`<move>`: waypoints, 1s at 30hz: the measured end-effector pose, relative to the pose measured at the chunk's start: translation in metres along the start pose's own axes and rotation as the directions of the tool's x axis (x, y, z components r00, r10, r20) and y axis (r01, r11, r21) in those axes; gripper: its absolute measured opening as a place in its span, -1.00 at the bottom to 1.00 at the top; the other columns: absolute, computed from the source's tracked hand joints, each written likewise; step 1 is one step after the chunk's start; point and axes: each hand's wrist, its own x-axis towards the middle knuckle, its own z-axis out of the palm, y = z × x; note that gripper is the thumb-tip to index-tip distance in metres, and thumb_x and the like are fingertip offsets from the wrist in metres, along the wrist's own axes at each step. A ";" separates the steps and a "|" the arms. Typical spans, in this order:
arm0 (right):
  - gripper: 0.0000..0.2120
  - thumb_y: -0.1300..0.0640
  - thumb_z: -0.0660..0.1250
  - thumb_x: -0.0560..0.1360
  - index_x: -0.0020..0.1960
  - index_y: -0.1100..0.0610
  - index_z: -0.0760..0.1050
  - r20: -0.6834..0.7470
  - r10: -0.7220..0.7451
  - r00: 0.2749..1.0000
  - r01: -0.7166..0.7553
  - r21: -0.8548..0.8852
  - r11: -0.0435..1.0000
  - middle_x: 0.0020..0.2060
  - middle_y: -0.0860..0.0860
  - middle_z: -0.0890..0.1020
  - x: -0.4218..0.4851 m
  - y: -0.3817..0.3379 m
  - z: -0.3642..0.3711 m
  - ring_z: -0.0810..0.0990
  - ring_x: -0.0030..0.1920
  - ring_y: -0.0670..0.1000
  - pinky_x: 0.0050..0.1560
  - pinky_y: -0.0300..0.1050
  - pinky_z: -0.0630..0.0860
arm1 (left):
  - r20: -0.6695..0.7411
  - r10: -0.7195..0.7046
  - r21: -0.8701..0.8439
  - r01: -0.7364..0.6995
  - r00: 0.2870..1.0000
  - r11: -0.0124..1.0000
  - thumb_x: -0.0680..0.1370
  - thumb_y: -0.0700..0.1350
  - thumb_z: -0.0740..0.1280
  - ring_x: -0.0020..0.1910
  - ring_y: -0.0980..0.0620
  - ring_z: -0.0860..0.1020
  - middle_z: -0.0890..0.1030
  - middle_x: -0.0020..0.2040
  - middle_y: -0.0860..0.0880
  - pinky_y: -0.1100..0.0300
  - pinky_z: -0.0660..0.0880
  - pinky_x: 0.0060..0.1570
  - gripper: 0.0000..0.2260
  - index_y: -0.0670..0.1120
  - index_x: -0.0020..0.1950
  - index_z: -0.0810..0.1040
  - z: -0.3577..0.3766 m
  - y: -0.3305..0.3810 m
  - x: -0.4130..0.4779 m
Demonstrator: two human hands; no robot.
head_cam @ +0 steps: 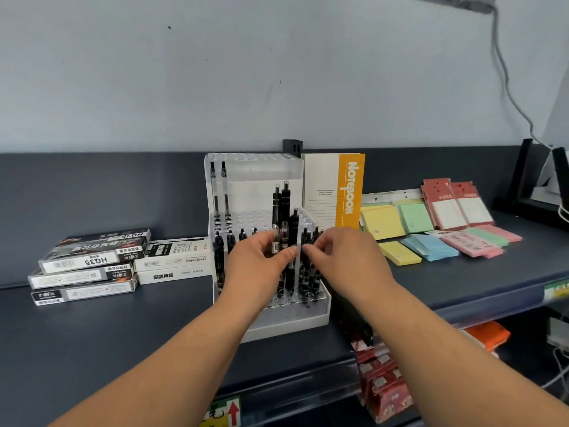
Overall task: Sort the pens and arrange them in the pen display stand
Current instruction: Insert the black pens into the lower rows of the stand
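Observation:
A clear acrylic pen display stand [255, 167] with tiers of holes stands on the dark shelf. Two black pens [218, 192] stand in its back left holes, and several more fill the lower front rows. My left hand [261, 257] grips a small bunch of black pens [283, 211] upright over the stand's middle. My right hand [338, 254] reaches in from the right, its fingertips pinching among the pens [309, 238] in the right front rows, beside a clear divider. The hands hide the stand's front holes.
Stacked pen boxes [92, 260] lie to the left of the stand. An orange and white notebook [335, 192] leans behind it on the right. Coloured sticky notes [415, 232] and red packs [452, 204] cover the shelf's right side. Red packets [381, 383] sit on the shelf below.

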 end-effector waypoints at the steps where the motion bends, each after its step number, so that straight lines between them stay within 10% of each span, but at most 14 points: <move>1: -0.79 -0.16 0.32 0.51 -0.18 -0.05 0.55 -0.047 -0.006 0.999 0.010 0.104 0.995 -0.34 -0.14 0.57 -0.001 -0.001 -0.003 0.52 -0.29 -0.16 -0.31 -0.31 0.40 | -0.009 0.004 0.006 -0.004 1.000 1.000 0.46 -0.04 0.46 0.18 0.15 0.54 0.59 0.20 0.08 0.16 0.47 0.24 -0.57 -0.06 0.32 0.53 0.002 -0.001 0.000; 9: -0.84 -0.06 0.41 0.48 0.03 -0.06 0.57 0.044 -0.053 0.998 0.023 0.513 0.858 -0.21 -0.06 0.62 0.006 -0.011 -0.006 0.60 -0.22 -0.04 -0.09 -0.11 0.58 | -0.019 0.043 0.021 -0.043 0.999 0.999 0.47 -0.08 0.46 -0.01 0.20 0.62 0.68 -0.03 0.10 0.22 0.55 0.05 -0.72 -0.03 0.17 0.62 0.004 0.000 -0.002; 15: -0.86 -0.04 0.43 0.47 -0.14 0.02 0.58 0.019 -0.066 0.998 0.052 0.429 0.902 -0.25 -0.13 0.62 0.008 -0.006 -0.004 0.54 -0.27 -0.17 -0.22 -0.31 0.44 | -0.019 0.008 -0.020 -0.008 1.000 1.000 0.45 -0.08 0.48 0.11 0.16 0.59 0.66 0.11 0.05 0.15 0.51 0.19 -0.61 -0.06 0.26 0.57 0.002 -0.003 -0.002; 30: -0.77 0.13 0.32 0.55 0.21 -0.01 0.51 0.111 -0.158 0.981 0.130 0.225 0.966 -0.09 -0.04 0.63 0.002 -0.016 0.000 0.59 -0.08 -0.02 -0.05 -0.18 0.50 | -0.072 -0.008 -0.015 0.007 0.997 1.000 0.46 -0.07 0.47 0.17 0.16 0.52 0.58 0.17 0.09 0.24 0.42 0.19 -0.58 -0.09 0.29 0.54 -0.013 -0.020 -0.015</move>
